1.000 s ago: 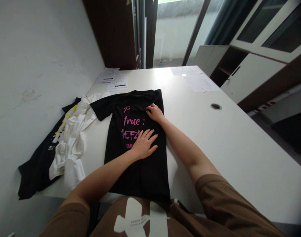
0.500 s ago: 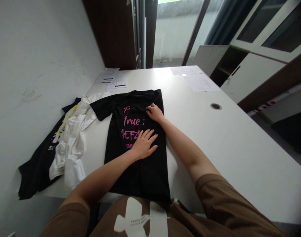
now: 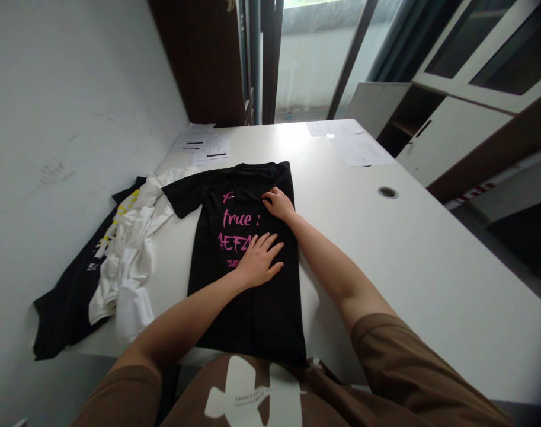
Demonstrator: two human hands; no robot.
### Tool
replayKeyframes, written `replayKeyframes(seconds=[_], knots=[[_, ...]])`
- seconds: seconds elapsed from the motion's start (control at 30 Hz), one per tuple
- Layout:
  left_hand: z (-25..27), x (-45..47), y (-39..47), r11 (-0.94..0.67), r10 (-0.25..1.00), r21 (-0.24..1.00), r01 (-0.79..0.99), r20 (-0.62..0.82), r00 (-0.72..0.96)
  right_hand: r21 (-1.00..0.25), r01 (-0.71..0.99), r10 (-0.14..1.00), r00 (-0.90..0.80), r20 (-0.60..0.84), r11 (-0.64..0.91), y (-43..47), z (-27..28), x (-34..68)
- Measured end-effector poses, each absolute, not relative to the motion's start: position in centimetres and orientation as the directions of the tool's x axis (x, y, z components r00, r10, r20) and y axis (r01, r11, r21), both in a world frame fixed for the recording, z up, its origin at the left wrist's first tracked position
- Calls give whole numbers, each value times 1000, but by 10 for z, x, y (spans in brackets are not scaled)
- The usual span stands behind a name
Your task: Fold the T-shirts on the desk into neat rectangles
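A black T-shirt [image 3: 221,308] with pink lettering lies on the white table, its right side folded inward over part of the print. Its left sleeve stretches out to the left. My left hand [image 3: 259,261] rests flat on the folded part, fingers spread, just right of the lettering. Higher up, near the folded-over sleeve, my right hand [image 3: 278,203] has its fingers curled and pinched on the black fabric. The fingertips' exact hold on the cloth is partly hidden.
Left of the shirt lie a crumpled white garment [image 3: 132,255] and a black garment with yellow print [image 3: 70,302], by the wall. Paper sheets lie at the far left [image 3: 210,148] and far right [image 3: 363,148] of the table [image 3: 407,284]. A round cable hole [image 3: 388,192] is at right.
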State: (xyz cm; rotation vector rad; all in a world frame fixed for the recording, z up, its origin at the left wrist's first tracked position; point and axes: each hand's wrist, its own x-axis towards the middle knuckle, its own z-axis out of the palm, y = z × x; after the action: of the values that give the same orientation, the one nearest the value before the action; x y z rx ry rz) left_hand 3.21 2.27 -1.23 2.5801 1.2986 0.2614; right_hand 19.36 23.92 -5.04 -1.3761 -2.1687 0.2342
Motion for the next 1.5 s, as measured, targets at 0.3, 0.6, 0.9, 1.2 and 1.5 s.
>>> replayKeyframes(seconds=[0.3,0.6,0.9,1.2,1.5], knots=[[-13,32,23,-580,805,292,760,62,590,-420,779,873,-327,361,465,240,-51,194],[-15,32,24,-581,805,284,763,61,591,-410,784,869,-322,374,467,241,-53,194],[-12,32,23,-581,804,289,761,58,591,-421,790,884,-317,342,446,239,-50,194],[-11,32,22,-578,805,298,759,59,590,-417,789,883,-325,339,450,238,-47,194],[-12,33,23,-577,807,295,762,61,587,-419,787,881,-325,342,453,239,-48,194]])
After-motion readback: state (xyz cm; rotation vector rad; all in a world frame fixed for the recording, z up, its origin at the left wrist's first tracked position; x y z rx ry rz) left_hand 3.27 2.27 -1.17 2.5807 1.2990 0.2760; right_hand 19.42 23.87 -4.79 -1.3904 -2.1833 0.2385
